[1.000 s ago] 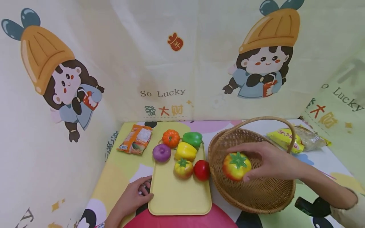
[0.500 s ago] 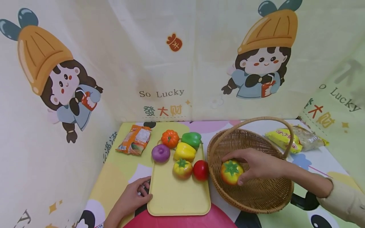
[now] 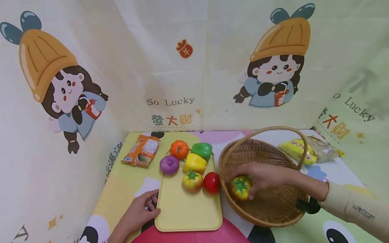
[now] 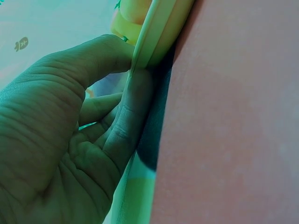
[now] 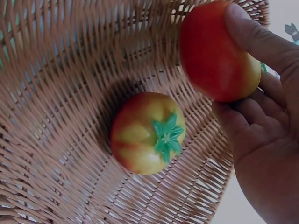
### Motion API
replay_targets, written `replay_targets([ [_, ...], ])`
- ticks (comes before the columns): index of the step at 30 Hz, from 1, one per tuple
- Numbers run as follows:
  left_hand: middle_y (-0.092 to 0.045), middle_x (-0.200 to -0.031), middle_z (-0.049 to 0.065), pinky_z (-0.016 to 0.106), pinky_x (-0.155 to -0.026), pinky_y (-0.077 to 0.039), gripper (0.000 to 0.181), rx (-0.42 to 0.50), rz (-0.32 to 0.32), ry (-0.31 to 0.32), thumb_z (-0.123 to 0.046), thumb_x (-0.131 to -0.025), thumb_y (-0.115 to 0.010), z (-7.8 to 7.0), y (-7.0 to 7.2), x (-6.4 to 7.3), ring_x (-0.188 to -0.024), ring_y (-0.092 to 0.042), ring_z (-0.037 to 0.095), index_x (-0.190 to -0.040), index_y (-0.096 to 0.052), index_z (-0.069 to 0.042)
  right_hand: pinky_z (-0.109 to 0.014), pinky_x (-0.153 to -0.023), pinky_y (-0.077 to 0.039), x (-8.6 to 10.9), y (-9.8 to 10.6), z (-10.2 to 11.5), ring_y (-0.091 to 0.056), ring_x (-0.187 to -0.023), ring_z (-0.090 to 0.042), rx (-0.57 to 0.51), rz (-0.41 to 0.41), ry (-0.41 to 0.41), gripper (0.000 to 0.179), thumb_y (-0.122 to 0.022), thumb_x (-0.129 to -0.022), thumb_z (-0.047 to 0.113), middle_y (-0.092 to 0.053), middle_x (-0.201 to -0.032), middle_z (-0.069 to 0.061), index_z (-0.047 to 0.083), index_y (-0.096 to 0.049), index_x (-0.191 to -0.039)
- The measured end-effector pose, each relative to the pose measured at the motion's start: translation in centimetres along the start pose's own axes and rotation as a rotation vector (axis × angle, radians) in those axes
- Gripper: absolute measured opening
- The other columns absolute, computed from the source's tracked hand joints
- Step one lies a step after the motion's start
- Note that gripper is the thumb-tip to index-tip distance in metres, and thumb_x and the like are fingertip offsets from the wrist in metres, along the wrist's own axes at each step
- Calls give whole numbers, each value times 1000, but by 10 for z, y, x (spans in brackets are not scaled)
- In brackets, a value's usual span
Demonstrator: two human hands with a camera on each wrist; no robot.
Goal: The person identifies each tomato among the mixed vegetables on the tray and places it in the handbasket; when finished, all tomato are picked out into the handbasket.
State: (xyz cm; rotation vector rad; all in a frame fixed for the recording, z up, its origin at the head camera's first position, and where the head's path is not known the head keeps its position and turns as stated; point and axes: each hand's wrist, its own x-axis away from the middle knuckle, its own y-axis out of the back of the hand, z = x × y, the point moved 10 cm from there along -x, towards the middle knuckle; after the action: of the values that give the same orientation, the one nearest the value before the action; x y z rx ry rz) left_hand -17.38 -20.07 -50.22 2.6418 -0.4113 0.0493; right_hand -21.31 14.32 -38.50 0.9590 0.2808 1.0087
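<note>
My right hand (image 3: 263,178) grips a yellow-red toy tomato (image 3: 241,187) with a green calyx, inside the left part of the wicker basket (image 3: 281,211). Seen from the right wrist, thumb and fingers hold this tomato's sides, its red underside showing. A second toy tomato (image 5: 147,134) lies on the basket's weave; the head view hides it. With thumb and fingers, my left hand (image 3: 138,212) pinches the left edge of the yellow tray (image 3: 188,216). On the tray are another yellow-red tomato (image 3: 192,182), a red round toy (image 3: 211,183) and a yellow pepper (image 3: 195,163).
At the tray's far end sit an orange pumpkin (image 3: 179,150), a green pepper (image 3: 202,151) and a purple onion (image 3: 169,165). An orange packet (image 3: 141,151) lies back left, yellow packets (image 3: 299,151) behind the basket. The basket handle (image 3: 275,128) arches up.
My right hand has moved left and down into the basket with the tomato still held. The left hand stays at the tray's edge. The head view has shifted slightly.
</note>
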Motion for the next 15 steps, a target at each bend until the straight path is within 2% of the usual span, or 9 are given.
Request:
replay_targets([
  [8, -56, -98, 8, 27, -62, -52, 67, 38, 9, 2, -10, -81, -80, 4, 0, 0, -73, -60, 13, -138, -49, 7, -32, -89, -49, -8, -10, -3, -53, -104, -6, 56, 29, 32, 68, -91, -69, 24, -55, -122, 18, 33, -60, -129],
  [15, -56, -97, 7, 27, -63, -52, 67, 2, 6, 1, -10, -81, -80, 6, -1, 0, -72, -60, 13, -138, -50, 7, -33, -91, -48, -12, -13, 3, -54, -106, -5, 135, 31, 111, 70, -91, -67, 19, -58, -122, 15, 23, -61, -130],
])
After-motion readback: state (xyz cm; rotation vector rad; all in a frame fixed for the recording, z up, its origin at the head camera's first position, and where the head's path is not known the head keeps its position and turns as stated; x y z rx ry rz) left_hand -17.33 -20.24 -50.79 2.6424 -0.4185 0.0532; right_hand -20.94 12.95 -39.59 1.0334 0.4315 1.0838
